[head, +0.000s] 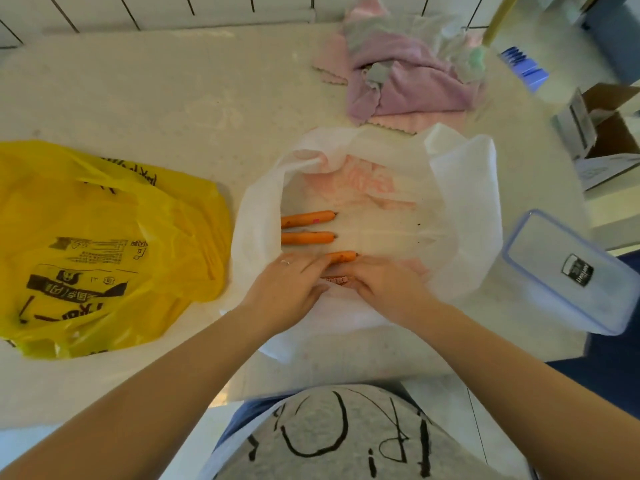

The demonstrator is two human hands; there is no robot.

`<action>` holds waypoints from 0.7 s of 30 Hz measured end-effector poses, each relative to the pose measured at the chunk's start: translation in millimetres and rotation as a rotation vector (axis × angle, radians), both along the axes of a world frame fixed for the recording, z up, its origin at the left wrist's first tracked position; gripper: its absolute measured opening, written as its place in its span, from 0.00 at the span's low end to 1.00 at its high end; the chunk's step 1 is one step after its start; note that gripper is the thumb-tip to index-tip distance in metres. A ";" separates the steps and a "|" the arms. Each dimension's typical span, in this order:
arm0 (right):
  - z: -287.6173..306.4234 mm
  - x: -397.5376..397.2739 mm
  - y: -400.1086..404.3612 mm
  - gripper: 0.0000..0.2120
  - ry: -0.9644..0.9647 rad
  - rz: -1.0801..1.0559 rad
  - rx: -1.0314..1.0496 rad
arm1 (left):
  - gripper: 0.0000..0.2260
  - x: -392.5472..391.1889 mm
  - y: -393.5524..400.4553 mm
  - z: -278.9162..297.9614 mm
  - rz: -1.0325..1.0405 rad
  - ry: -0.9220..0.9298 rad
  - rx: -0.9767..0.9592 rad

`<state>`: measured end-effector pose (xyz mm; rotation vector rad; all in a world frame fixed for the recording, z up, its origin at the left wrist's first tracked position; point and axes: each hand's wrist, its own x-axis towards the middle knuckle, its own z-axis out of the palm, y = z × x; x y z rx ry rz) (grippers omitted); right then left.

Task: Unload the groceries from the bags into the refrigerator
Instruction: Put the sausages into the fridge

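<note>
On the pale speckled bench, an open white plastic bag holds three orange carrots. Left hand and right hand meet over the nearest one; whether they grip it is unclear.

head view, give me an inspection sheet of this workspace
surface: pale counter
job's things: white bag spread open, three carrots inside, top, middle, near; yellow bag lying flat
clutter: cloths, lidded box, carton
grippers: left hand and right hand in the white bag at the near carrot; grip unclear
cables: nothing seen
surroundings: tiled wall; no refrigerator in view
</note>
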<state>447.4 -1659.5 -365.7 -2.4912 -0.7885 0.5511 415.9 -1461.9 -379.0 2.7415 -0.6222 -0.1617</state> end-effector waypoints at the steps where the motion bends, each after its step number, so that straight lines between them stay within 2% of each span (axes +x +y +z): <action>1: -1.4 6.8 2.6 0.17 -0.010 -0.002 0.008 | 0.20 7.4 0.9 -1.8 0.028 -0.010 -0.021; 3: -6.6 19.3 8.7 0.17 -0.038 0.045 -0.057 | 0.21 25.8 1.7 -3.3 0.068 -0.008 -0.007; 7: -17.0 31.7 20.0 0.17 -0.027 0.077 -0.246 | 0.22 57.9 7.9 -11.7 0.173 0.139 -0.029; 12: -23.8 32.3 23.2 0.22 -0.079 0.114 -0.283 | 0.28 67.7 19.9 -17.4 0.244 0.209 0.160; 17: -25.5 34.7 29.6 0.27 -0.115 0.188 -0.333 | 0.26 78.9 23.5 -23.3 0.305 0.210 0.133; 21: -29.9 32.8 27.1 0.23 -0.140 0.153 -0.291 | 0.23 81.0 28.0 -26.2 0.297 0.183 0.106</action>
